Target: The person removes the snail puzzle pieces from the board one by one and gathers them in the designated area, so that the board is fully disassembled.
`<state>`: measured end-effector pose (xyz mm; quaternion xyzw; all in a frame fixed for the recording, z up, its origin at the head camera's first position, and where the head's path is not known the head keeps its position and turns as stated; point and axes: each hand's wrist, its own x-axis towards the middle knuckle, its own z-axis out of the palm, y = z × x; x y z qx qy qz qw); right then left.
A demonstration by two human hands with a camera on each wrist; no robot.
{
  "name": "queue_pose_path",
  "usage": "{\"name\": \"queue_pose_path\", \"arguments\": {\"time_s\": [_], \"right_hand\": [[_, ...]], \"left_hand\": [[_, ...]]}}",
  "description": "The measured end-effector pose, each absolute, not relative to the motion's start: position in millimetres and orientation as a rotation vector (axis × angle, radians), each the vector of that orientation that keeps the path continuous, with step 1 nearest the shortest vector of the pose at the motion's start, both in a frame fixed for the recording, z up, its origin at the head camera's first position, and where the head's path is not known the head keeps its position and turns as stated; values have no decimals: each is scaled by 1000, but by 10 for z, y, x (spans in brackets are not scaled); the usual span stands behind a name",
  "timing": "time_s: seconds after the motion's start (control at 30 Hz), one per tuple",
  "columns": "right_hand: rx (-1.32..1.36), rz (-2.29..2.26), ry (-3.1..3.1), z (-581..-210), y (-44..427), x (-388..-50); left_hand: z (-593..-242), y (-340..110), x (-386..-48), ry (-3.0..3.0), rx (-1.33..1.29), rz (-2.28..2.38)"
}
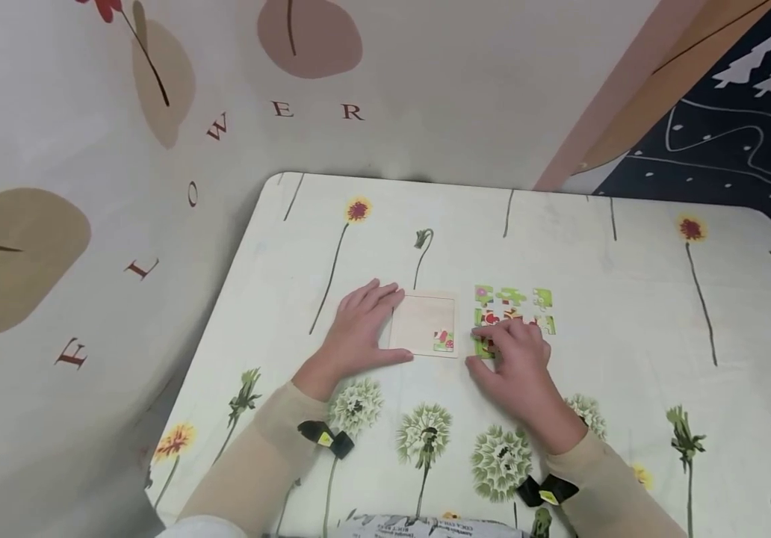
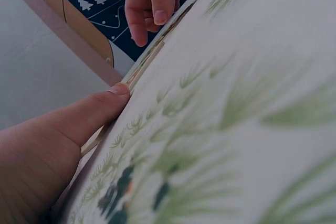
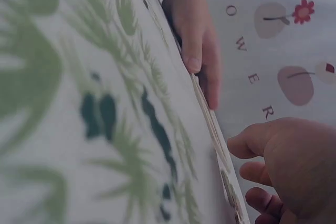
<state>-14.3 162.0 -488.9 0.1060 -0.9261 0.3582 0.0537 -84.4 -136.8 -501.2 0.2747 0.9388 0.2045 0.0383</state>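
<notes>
In the head view a square, shallow wooden puzzle tray (image 1: 423, 317) lies flat on the table. One jigsaw piece (image 1: 444, 341) sits in its lower right corner. My left hand (image 1: 361, 332) rests at the tray's left side, fingers extended at the upper left corner and the thumb along the bottom edge. To the tray's right, several green and red jigsaw pieces (image 1: 509, 297) lie in loose rows. Above the lower rows is my right hand (image 1: 516, 366), thumb and index finger apart and nearest a green piece (image 1: 484, 347). The right hand hides some pieces.
A white cloth with printed flowers covers the table (image 1: 627, 299). Behind and to the left stands a pale wall covering (image 1: 459, 90) with printed leaves and letters. Dark patterned fabric (image 1: 715, 142) is at the back right. A printed grey item (image 1: 426, 526) shows at the bottom edge.
</notes>
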Motion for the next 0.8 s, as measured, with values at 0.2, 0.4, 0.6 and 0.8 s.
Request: {"name": "queue_pose_path", "arguments": {"time_s": [0.2, 0.4, 0.6, 0.8], "right_hand": [[395, 1014, -2867, -4867, 1503, -178], [471, 909, -2820, -4879, 1375, -254], [478, 858, -2834, -4874, 1260, -312], [446, 869, -2852, -4879, 1211, -338]], "left_hand": [[-5023, -1360, -846, 2880, 848, 630], [-5032, -1363, -847, 2887, 849, 625], [-5020, -1353, -843, 2881, 860, 644], [-5015, -1366, -839, 2887, 852, 623]]}}
